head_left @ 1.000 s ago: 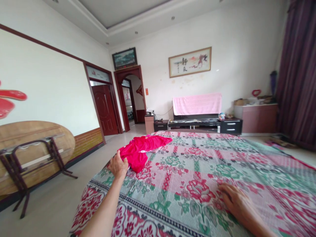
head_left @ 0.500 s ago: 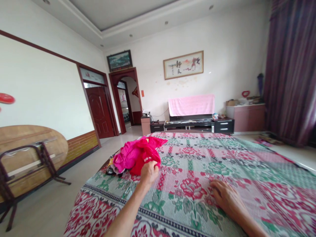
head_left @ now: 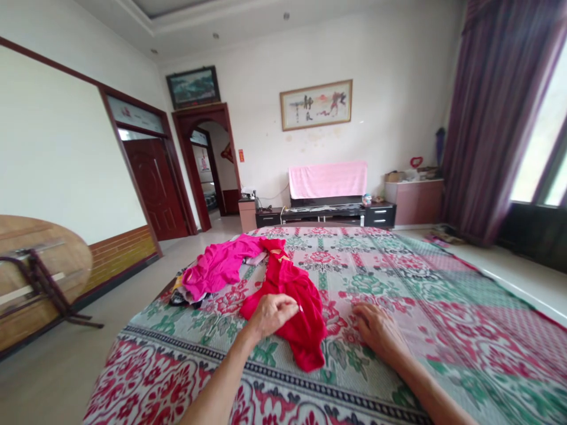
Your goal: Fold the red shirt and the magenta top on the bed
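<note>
My left hand [head_left: 271, 314] is closed on a red garment [head_left: 297, 302] that lies stretched across the flowered bedspread [head_left: 398, 283] near its front edge. My right hand [head_left: 377, 329] rests flat on the bedspread just to the right of the garment, fingers apart and empty. A pink garment [head_left: 217, 267] lies crumpled at the left edge of the bed, over something dark and small that I cannot make out.
A folded round wooden table [head_left: 35, 277] leans against the left wall. A TV stand with a pink cloth [head_left: 328, 180] stands at the far wall, beside a doorway [head_left: 208, 171]. Purple curtains [head_left: 491, 118] hang on the right.
My left hand has pulled the red garment off the pink one and dragged it right and toward me. My right hand stayed flat on the bedspread.
</note>
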### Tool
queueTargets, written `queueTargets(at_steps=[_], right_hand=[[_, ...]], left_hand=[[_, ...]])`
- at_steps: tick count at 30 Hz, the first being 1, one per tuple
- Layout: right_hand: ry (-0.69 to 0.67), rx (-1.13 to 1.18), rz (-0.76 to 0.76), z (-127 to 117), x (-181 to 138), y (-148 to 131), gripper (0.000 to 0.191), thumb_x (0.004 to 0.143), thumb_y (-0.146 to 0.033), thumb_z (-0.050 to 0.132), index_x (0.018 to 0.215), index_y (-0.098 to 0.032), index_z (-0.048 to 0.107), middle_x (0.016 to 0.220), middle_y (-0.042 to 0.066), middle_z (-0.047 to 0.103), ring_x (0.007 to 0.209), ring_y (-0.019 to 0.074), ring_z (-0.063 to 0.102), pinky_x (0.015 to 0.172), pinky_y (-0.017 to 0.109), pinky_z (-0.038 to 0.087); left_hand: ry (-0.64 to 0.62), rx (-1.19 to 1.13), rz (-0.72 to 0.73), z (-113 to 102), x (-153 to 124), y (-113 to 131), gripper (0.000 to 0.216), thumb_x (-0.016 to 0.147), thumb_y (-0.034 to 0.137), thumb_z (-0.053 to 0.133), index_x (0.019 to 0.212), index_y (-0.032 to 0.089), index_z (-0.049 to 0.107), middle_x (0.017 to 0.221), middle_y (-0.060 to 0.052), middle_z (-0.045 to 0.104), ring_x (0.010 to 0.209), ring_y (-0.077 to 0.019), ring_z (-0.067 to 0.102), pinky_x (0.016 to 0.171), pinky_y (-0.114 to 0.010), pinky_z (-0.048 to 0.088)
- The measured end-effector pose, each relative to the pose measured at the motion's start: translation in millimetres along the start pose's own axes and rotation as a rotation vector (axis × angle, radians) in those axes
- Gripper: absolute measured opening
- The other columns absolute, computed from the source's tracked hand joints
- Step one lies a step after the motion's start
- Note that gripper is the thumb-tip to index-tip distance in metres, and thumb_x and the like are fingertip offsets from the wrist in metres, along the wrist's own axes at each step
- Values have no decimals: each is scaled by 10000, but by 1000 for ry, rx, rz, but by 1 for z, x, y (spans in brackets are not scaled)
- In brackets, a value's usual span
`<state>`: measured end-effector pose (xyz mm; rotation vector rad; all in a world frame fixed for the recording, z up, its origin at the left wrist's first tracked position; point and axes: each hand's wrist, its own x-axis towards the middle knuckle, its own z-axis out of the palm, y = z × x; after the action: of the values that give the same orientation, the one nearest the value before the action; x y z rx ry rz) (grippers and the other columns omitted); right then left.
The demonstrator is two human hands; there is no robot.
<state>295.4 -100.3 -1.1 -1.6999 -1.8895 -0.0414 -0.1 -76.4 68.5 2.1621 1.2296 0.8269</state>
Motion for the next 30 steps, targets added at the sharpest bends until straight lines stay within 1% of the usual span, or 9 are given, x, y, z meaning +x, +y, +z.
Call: queueTargets(at_steps=[3, 5, 7, 11, 15, 19, 24, 27, 30], right_hand=[[0, -5, 8, -1, -1, 0, 295, 801, -230, 418, 956, -213, 668, 1113, 64, 651, 1051, 207, 576, 938, 357, 405], [10, 19, 4, -2, -1, -2, 287, 793, -228, 426, 952, -209, 664, 1090, 66, 657, 1030, 210, 584, 926, 356, 413], [14, 95, -17, -4, -1, -7, 271, 800, -250, 431, 939, -208, 660, 1037, 65, 671, 964, 208, 605, 888, 349, 435], [-52, 354, -44, -12, -4, -33, 298, 867, -375, 402, 923, -214, 647, 915, 47, 694, 831, 192, 629, 798, 320, 472], [-158, 516, -38, -14, -12, -66, 391, 882, -448, 397, 1162, -220, 546, 914, 41, 699, 803, 187, 638, 763, 319, 485], [-129, 402, -86, -2, -19, -83, 534, 823, -418, 497, 1306, -197, 440, 945, 65, 689, 878, 215, 621, 846, 383, 454], [-91, 263, -137, 15, -20, -87, 385, 745, -235, 521, 1123, -229, 591, 1016, 65, 668, 944, 222, 595, 869, 368, 435], [-106, 329, -161, 17, -15, -85, 306, 731, -169, 457, 965, -222, 647, 930, 46, 681, 882, 200, 605, 842, 339, 448], [-25, 526, 3, 14, -5, -73, 296, 711, -191, 419, 903, -209, 644, 832, 28, 684, 776, 183, 613, 751, 312, 483]], left_hand=[[325, 276, -150, -10, 6, -34, 284, 810, 247, 475, 958, 145, 694, 919, -80, 705, 845, -177, 628, 819, -275, 447], [453, 452, -194, -13, 5, -61, 312, 803, 206, 471, 1039, 144, 664, 1044, -98, 681, 976, -197, 608, 914, -299, 418], [502, 599, -228, -13, 2, -86, 335, 794, 237, 501, 1080, 140, 645, 1097, -114, 662, 1057, -220, 577, 963, -320, 391], [471, 756, -292, -7, -2, -115, 325, 783, 319, 533, 1028, 149, 661, 1129, -130, 647, 1109, -241, 549, 988, -334, 367], [459, 744, -295, -5, 0, -118, 253, 797, 292, 506, 941, 168, 671, 1070, -114, 668, 1078, -227, 566, 959, -310, 372], [465, 617, -402, -13, 3, -106, 264, 819, 335, 464, 890, 171, 658, 942, -107, 695, 922, -226, 616, 820, -296, 415], [531, 418, -414, -16, 0, -90, 257, 826, 335, 442, 837, 193, 656, 827, -69, 703, 836, -207, 623, 749, -276, 419], [564, 279, -345, -13, 0, -87, 304, 788, 240, 465, 1018, 175, 653, 986, -79, 703, 933, -205, 623, 830, -293, 433], [528, 153, -252, -11, 3, -84, 415, 753, 176, 451, 1127, 153, 629, 1145, -85, 658, 1072, -194, 582, 941, -293, 403]])
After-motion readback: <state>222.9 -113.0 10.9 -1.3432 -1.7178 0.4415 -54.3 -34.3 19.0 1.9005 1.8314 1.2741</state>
